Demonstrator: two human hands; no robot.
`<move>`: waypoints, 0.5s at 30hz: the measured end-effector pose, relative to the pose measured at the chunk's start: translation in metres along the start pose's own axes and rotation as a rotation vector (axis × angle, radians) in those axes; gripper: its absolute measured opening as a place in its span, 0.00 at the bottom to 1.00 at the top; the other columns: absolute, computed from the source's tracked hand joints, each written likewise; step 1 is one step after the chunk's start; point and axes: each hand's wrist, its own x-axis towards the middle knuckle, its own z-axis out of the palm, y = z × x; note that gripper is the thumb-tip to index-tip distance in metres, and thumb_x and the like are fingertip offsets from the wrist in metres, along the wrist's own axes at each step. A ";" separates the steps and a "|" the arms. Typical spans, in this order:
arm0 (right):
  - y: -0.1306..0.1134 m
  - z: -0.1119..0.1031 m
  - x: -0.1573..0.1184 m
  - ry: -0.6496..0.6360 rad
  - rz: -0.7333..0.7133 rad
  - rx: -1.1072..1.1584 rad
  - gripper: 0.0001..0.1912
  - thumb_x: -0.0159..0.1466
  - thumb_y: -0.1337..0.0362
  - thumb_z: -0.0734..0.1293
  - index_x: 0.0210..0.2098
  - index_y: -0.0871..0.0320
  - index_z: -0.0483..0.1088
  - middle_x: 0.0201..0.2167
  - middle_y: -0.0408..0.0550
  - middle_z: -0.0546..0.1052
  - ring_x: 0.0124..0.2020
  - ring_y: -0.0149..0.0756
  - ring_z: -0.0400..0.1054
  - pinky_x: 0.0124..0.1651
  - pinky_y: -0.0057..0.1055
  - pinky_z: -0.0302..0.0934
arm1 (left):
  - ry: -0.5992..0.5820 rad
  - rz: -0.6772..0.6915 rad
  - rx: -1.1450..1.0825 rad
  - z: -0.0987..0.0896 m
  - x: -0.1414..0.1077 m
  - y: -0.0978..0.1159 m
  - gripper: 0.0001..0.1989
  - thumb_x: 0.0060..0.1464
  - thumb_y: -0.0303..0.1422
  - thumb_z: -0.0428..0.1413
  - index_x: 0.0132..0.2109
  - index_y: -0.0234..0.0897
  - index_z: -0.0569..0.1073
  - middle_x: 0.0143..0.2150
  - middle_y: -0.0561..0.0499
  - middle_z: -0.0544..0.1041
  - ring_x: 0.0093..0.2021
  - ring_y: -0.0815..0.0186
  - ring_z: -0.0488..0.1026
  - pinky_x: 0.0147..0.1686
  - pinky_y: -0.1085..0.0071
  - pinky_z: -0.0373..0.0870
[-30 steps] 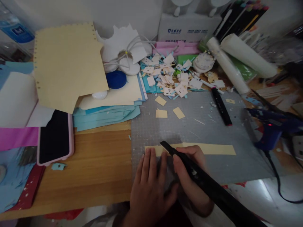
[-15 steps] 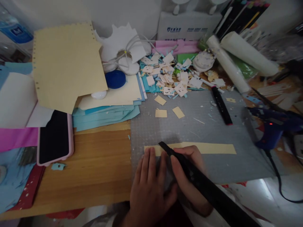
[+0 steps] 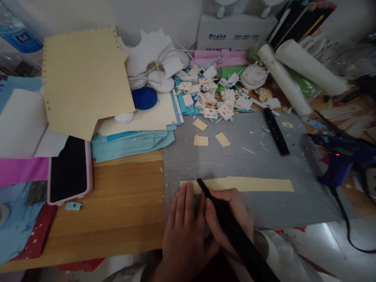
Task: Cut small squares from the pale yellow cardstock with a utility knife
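A pale yellow paper strip [image 3: 261, 184] lies lengthwise across the grey cutting mat [image 3: 188, 162]. Flat on its left end rest the outstretched fingers of my left hand [image 3: 185, 231], pressing it down. My right hand [image 3: 232, 219] is closed round a black utility knife [image 3: 226, 221], whose slanted tip reaches the strip's upper edge just right of my left fingertips. Whether the tip touches the paper I cannot tell. Beyond the strip lie small cut rectangles of the same paper, one of them a yellow piece [image 3: 201, 140].
A heap of small paper pieces with drawn faces [image 3: 210, 94] sits behind the mat. A black marker [image 3: 276, 131] lies at its right, near a blue glue gun [image 3: 337, 160] with a lit red light. On the left are a phone [image 3: 70, 172] and stacked paper sheets [image 3: 132, 145].
My right hand and the knife's rear have swung left and down, so the knife stands steeper. Its tip has stayed almost in place. My left hand keeps holding the strip.
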 end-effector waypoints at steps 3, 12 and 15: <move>0.001 0.003 -0.002 0.026 -0.077 -0.035 0.05 0.65 0.63 0.65 0.41 0.53 0.69 0.27 0.43 0.79 0.22 0.34 0.74 0.26 0.28 0.69 | 0.011 0.002 0.005 0.000 0.000 0.001 0.25 0.68 0.43 0.42 0.58 0.28 0.70 0.66 0.27 0.62 0.74 0.45 0.47 0.66 0.56 0.51; -0.003 0.002 0.001 -0.067 -0.143 -0.082 0.06 0.65 0.64 0.65 0.41 0.50 0.70 0.26 0.42 0.80 0.20 0.36 0.74 0.25 0.32 0.69 | 0.049 -0.034 0.034 0.000 0.001 0.004 0.19 0.62 0.29 0.43 0.54 0.29 0.70 0.63 0.29 0.66 0.69 0.47 0.59 0.64 0.55 0.56; -0.003 0.000 -0.003 -0.053 -0.120 -0.088 0.05 0.65 0.64 0.64 0.40 0.51 0.71 0.27 0.44 0.81 0.21 0.37 0.74 0.25 0.32 0.69 | 0.039 -0.032 0.043 0.000 0.002 0.003 0.20 0.65 0.30 0.41 0.55 0.30 0.71 0.64 0.31 0.66 0.68 0.47 0.60 0.63 0.56 0.56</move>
